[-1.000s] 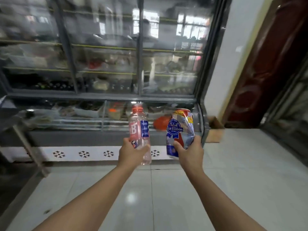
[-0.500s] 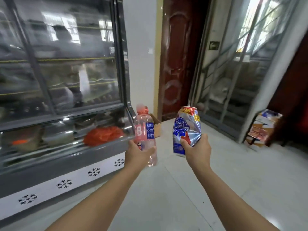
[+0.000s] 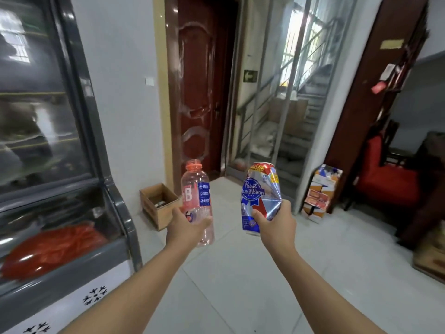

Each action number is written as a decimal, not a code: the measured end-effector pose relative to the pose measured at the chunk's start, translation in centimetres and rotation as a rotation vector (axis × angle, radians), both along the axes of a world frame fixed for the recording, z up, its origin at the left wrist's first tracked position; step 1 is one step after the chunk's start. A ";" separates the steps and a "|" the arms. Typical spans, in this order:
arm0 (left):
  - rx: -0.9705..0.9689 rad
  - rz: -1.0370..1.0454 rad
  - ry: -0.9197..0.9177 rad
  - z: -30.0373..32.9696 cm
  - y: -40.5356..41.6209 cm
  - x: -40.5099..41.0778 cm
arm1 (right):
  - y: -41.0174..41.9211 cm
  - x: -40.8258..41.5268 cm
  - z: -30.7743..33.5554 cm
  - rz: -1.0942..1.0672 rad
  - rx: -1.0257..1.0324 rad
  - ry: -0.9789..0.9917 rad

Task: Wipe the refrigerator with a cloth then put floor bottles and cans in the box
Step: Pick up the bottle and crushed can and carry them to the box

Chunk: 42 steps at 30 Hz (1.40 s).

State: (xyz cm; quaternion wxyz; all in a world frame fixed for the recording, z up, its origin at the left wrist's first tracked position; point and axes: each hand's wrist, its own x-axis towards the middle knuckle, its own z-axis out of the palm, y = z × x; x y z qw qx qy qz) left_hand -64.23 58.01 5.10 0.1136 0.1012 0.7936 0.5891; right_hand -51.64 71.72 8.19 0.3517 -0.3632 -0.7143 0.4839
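Swinging right since a moment ago, we now face the cardboard box (image 3: pixel 160 205) by the refrigerator (image 3: pixel 60 165). Our left hand (image 3: pixel 186 229) grips the plastic bottle (image 3: pixel 197 201); our right hand (image 3: pixel 277 225) clamps the dented beer can (image 3: pixel 258 196).

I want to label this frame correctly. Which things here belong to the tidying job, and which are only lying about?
Belong to the job:
bottle, held in left hand
can, dented, held in right hand
box, open, on the floor by the wall
refrigerator

Only lying about:
carton stack by the doorway
red chair
door
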 end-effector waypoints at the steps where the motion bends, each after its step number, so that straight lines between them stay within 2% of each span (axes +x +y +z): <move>1: 0.000 -0.009 0.001 0.2 1.4 -0.9 | 1.3 -0.7 0.0 -0.006 -0.009 0.010; 12: -0.025 0.017 0.067 0.3 18.7 -8.8 | 18.5 -9.0 -1.1 -0.011 -0.012 0.046; 20: -0.008 0.136 0.048 0.4 33.9 -15.2 | 35.5 -17.0 -0.5 0.076 0.008 0.003; 27: 0.008 0.181 0.012 -0.1 44.0 -21.0 | 46.0 -24.0 -0.3 0.122 -0.002 0.017; 42: 0.011 0.176 0.025 -0.6 63.7 -43.2 | 65.8 -46.3 -0.7 0.128 0.029 0.003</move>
